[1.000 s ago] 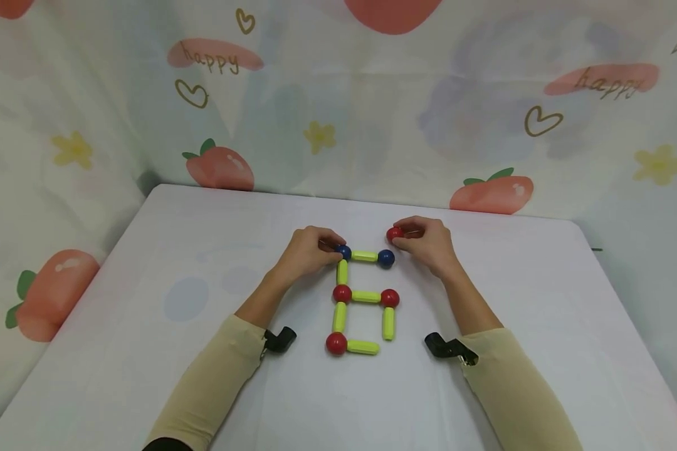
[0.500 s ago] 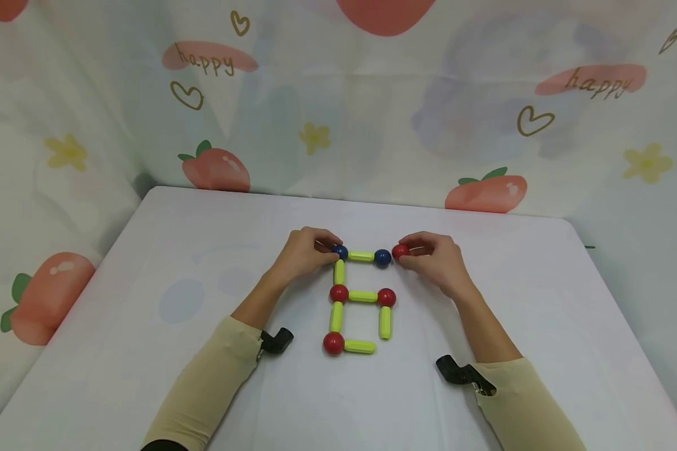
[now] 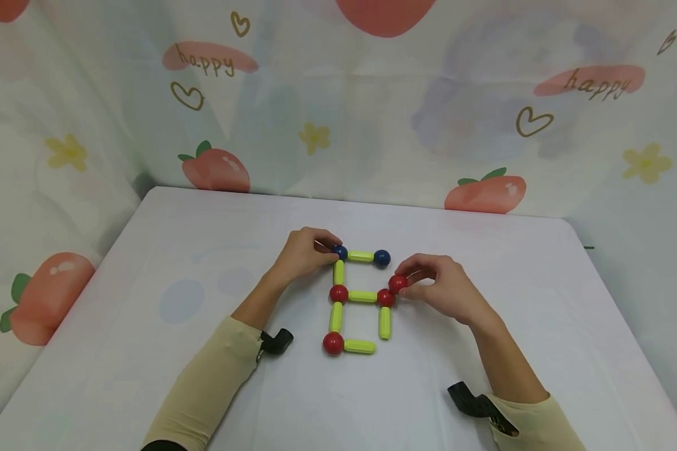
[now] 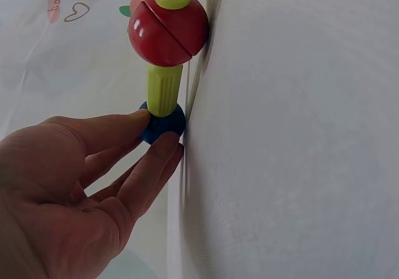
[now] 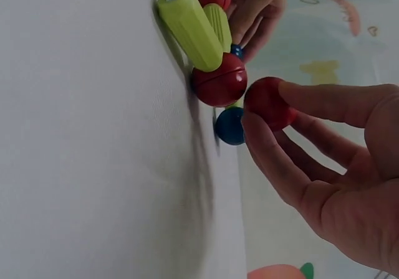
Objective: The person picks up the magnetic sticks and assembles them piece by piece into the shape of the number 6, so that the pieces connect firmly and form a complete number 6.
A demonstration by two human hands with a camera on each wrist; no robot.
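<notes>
Yellow-green rods (image 3: 363, 296) and red and blue balls form a joined figure on the white table. At its far left corner my left hand (image 3: 307, 252) pinches a blue ball (image 4: 163, 124) between thumb and fingers. My right hand (image 3: 442, 285) holds a loose red ball (image 5: 269, 103) by its fingertips, close beside the red ball (image 3: 386, 298) at the figure's right middle. A second blue ball (image 3: 382, 258) ends the far rod. Two more red balls sit along the left side, the nearer one (image 3: 333, 343) with a rod pointing right. Another rod (image 3: 385, 323) points toward me, its near end bare.
The white-covered table (image 3: 231, 401) runs back to a printed curtain (image 3: 361, 125) with strawberries and hearts. Black wrist devices (image 3: 276, 341) are fixed at both sleeves.
My right hand has carried the red ball from behind the far blue ball, past its right side, toward me to the right middle red ball. The left hand keeps its grip.
</notes>
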